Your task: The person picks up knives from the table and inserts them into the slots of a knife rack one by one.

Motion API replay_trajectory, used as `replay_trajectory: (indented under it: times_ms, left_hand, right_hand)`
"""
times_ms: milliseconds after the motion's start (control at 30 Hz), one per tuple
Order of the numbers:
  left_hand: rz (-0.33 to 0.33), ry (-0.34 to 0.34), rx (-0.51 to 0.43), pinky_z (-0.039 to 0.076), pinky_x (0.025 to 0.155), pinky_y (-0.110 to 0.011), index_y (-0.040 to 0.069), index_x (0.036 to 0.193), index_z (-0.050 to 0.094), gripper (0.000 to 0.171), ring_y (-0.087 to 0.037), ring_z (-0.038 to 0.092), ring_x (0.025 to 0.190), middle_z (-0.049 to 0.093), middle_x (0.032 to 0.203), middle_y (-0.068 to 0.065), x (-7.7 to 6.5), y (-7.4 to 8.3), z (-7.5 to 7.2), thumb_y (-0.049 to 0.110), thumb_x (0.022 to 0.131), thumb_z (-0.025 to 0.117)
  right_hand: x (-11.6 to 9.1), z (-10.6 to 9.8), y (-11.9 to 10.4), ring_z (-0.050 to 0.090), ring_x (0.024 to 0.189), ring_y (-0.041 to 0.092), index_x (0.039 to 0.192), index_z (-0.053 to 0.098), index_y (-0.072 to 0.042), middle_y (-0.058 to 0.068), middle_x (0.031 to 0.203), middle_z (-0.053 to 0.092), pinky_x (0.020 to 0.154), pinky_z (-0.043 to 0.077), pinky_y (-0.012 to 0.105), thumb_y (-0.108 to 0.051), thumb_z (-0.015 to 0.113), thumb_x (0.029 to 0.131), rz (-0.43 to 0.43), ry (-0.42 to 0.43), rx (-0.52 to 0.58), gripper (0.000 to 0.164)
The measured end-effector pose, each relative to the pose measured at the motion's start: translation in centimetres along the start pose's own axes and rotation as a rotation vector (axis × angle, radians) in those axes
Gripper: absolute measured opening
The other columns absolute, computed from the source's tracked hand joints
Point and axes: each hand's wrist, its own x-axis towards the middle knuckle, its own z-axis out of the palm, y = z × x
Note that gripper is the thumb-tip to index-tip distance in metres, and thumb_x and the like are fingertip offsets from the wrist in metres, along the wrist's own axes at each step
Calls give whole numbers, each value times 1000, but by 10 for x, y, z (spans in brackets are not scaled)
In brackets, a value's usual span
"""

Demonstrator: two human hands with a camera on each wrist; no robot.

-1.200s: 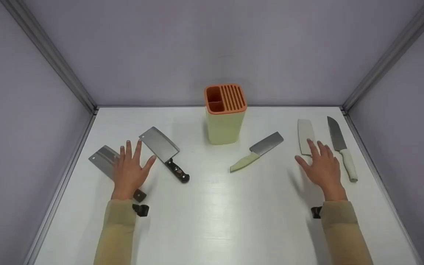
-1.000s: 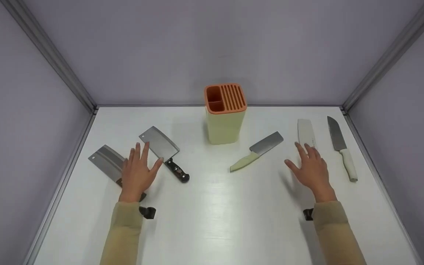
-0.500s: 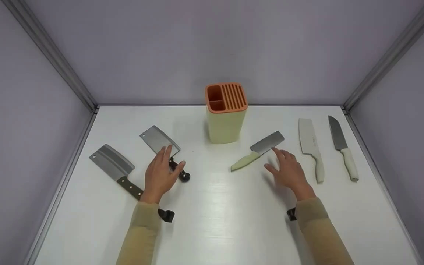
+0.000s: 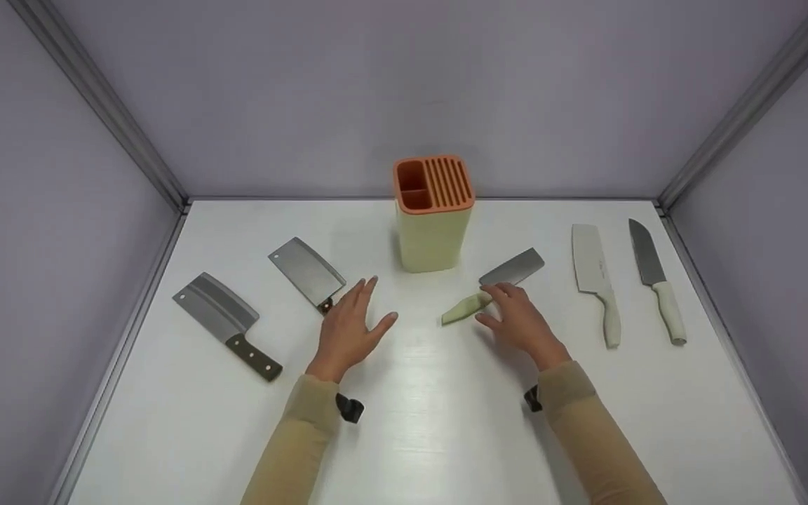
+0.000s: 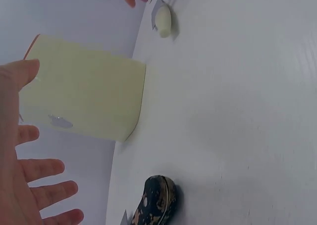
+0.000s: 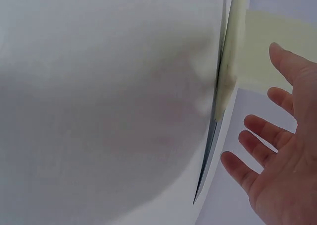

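Observation:
My left hand [image 4: 348, 333] hovers with spread fingers above the black-handled cleaver [image 4: 306, 270], hiding most of its handle; in the left wrist view that speckled handle [image 5: 154, 200] lies below the fingers, apart from them. My right hand [image 4: 522, 321] is over the small cleaver with the pale green handle [image 4: 467, 307], covering where handle meets blade. The right wrist view has the fingers slightly bent and separated from that green handle [image 6: 229, 61]. Neither hand holds anything. Behind them stands a pale green knife block [image 4: 435, 242] with an orange slotted top [image 4: 446, 184].
A larger cleaver with a brown riveted handle [image 4: 253, 356] lies at the left. On the right lie a white-bladed knife [image 4: 590, 259] and a pointed knife with a white handle [image 4: 669, 312]. Grey walls [image 4: 292, 98] enclose the white table [image 4: 411, 435] at the back and sides.
Both hands have moved inward: the left rightward from the brown-handled cleaver to the black-handled one, the right leftward from the white-bladed knife to the green-handled cleaver. The knives have stayed put.

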Motion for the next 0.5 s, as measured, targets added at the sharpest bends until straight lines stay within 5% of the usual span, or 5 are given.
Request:
replay_trajectory:
  times_ms: [500]
  left_hand:
    - [73,-90,-48,36,105,-51,17,155,31,80,-31,41,135,37,153,-13,3,25,24,68,94,44]
  right_hand:
    - [22,14,-15,44,126,37,135,56,-7,17,134,52,103,39,51,-25,76,89,-122,-13,-96,53]
